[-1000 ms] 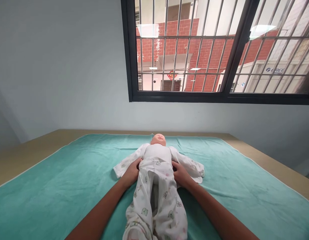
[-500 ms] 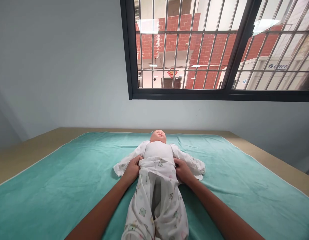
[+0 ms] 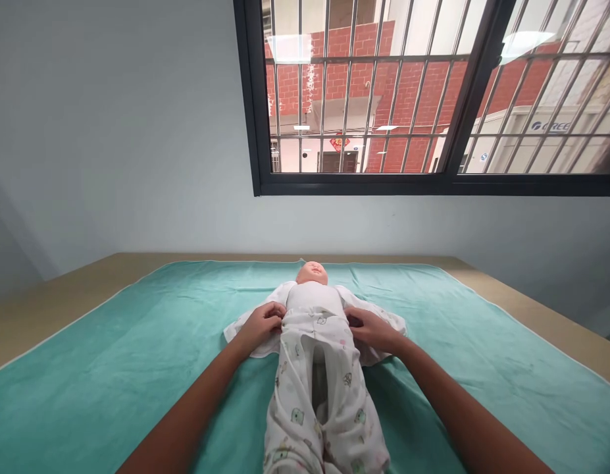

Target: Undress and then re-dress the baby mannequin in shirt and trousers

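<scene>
A baby doll [image 3: 313,289] lies on its back on a teal blanket [image 3: 137,342], head toward the wall. It wears white printed trousers [image 3: 322,388] with small animal figures, and an open white top spreads under its arms. My left hand [image 3: 260,324] grips the waistband of the trousers at the doll's left-side hip as I see it, fingers curled. My right hand [image 3: 371,327] pinches the waistband on the other side. The waistband sits at the doll's waist, below its bare white torso.
The blanket covers a tan table [image 3: 62,289] that reaches a grey wall. A black-framed barred window [image 3: 433,99] is above, with a red brick building outside.
Both hands have slid the trousers' waistband up the doll's body toward its chest. The doll's legs have shifted a little to the right in view.
</scene>
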Available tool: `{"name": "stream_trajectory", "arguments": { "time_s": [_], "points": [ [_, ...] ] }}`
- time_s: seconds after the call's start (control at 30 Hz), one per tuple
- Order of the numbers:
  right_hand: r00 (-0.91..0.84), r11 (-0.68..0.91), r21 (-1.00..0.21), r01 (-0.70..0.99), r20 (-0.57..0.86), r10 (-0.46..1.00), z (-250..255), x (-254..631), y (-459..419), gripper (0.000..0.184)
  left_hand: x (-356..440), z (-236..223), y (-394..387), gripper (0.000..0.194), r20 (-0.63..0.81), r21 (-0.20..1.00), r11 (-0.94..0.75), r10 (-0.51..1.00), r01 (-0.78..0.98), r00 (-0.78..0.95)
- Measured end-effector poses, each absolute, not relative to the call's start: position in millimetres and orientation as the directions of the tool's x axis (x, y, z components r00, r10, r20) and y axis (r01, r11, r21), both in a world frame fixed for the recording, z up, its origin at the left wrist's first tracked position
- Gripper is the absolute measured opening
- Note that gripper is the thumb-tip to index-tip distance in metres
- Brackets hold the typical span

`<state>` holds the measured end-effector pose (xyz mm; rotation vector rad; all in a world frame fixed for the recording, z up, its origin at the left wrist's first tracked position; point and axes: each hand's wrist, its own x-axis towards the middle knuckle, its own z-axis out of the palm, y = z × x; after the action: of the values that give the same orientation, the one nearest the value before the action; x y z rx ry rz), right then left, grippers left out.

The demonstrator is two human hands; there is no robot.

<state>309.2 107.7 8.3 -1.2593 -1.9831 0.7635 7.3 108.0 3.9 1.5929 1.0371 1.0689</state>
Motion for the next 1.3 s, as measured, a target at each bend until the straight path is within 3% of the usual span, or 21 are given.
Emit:
{"name": "stream_trajectory", "arguments": {
  "time_s": [0.1, 0.23, 0.43, 0.6, 0.73, 1.03, 1.2, 1.3],
  "points": [
    [-0.403, 0.421, -0.782, 0.460, 0.238, 0.884, 14, 312, 106, 0.018, 6, 14, 107, 0.013, 0.221, 0.941, -0.273, 0.943, 0.199, 0.248],
    [-0.370, 0.505, -0.773, 0.384, 0.373, 0.851, 9, 308, 104, 0.016, 6, 25, 102, 0.021, 0.269, 0.886, -0.358, 0.915, 0.294, 0.303],
    [-0.285, 0.545, -0.694, 0.471, 0.465, 0.838, 14, 290, 103, 0.017, 16, 32, 104, 0.018, 0.333, 0.816, -0.438, 0.889, 0.376, 0.313],
    [-0.352, 0.535, -0.569, 0.624, 0.407, 0.843, 39, 274, 110, 0.018, 36, 32, 141, 0.016, 0.422, 0.702, -0.433, 0.892, 0.566, 0.159],
    [-0.229, 0.406, -0.635, 0.657, 0.345, 0.910, 41, 272, 139, 0.029, 48, 27, 163, 0.016, 0.427, 0.713, -0.380, 0.902, 0.590, 0.064],
    [-0.056, 0.338, -0.678, 0.653, 0.402, 0.914, -5, 269, 156, 0.025, 25, 3, 137, 0.012, 0.340, 0.770, -0.301, 0.940, 0.562, 0.038],
    [-0.107, 0.324, -0.696, 0.641, 0.336, 0.936, -6, 292, 141, 0.019, 13, 3, 124, 0.004, 0.114, 0.876, -0.194, 0.973, 0.441, 0.200],
    [-0.174, 0.286, -0.747, 0.600, 0.227, 0.958, -2, 306, 135, 0.005, 12, -4, 116, 0.034, -0.008, 0.934, -0.102, 0.952, 0.342, 0.307]
  ]
}}
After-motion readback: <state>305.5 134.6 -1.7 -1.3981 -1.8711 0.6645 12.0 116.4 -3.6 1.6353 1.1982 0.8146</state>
